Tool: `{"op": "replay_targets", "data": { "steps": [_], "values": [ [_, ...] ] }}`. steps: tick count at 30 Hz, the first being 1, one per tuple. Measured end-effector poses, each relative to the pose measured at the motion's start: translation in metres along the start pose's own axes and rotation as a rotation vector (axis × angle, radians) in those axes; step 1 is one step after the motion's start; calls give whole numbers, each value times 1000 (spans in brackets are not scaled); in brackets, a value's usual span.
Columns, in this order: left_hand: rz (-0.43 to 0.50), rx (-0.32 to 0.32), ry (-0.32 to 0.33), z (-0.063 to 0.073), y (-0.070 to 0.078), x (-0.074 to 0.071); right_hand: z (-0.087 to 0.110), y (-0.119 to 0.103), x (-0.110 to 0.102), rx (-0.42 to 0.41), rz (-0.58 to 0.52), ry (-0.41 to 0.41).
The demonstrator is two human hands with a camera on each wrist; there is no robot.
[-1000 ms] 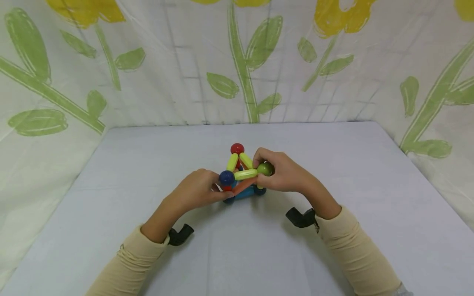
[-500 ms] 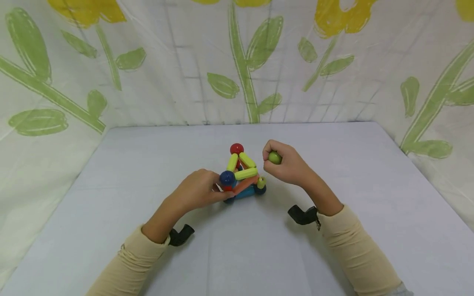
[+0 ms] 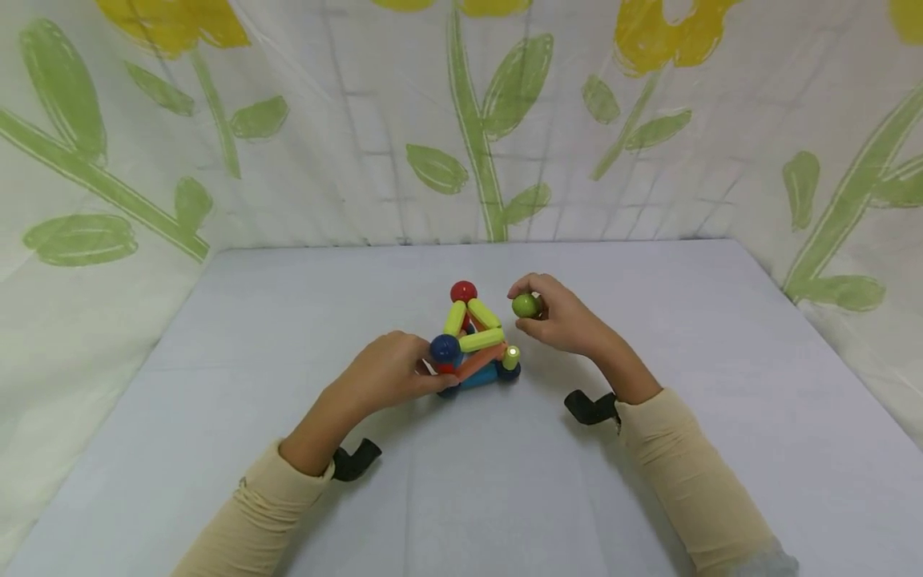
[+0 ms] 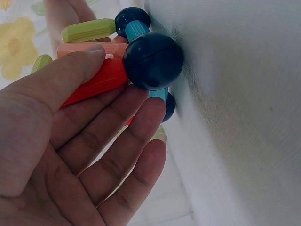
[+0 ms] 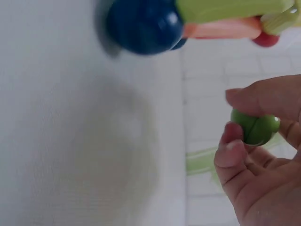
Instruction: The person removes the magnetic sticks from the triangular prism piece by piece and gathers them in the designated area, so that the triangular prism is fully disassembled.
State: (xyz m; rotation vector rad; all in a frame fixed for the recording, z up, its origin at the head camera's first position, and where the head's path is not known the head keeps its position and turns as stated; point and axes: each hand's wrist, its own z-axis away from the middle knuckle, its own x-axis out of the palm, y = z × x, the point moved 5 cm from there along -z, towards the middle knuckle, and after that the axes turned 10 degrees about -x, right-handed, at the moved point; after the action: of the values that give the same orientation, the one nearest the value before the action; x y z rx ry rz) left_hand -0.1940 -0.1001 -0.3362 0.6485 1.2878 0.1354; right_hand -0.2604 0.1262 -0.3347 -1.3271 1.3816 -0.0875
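Head: green ball (image 3: 525, 305) now off structure (image 3: 472, 344).

The rod-and-ball structure (image 3: 472, 344), a small pyramid of yellow-green, orange and blue rods with red and dark-blue balls, stands upright. The loose green ball (image 3: 525, 305) sits just right of its apex, apart.

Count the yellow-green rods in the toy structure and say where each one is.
4 visible: two slope down from the red ball, one lies across the front from the blue ball, and one short stub stands at the right corner. Others may be hidden behind the left hand.
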Motion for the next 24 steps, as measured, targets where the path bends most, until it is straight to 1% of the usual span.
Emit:
{"op": "replay_targets", "data": {
  "steps": [4, 8, 12, 17, 24],
  "values": [
    [-13, -13, 4, 0, 0, 1, -8, 19, 1, 44, 77, 11],
    [-17, -6, 12, 0, 0, 1, -18, 35, 1, 102, 175, -18],
    [-14, 4, 15, 0, 1, 2, -25, 50, 2, 169, 250, -68],
    [-16, -3, 18, 0, 2, 1, -28, 57, 4, 202, 273, -115],
    [-15, -10, 19, 2, 1, 0, -30, 57, 5, 219, 273, -130]
  ]
}}
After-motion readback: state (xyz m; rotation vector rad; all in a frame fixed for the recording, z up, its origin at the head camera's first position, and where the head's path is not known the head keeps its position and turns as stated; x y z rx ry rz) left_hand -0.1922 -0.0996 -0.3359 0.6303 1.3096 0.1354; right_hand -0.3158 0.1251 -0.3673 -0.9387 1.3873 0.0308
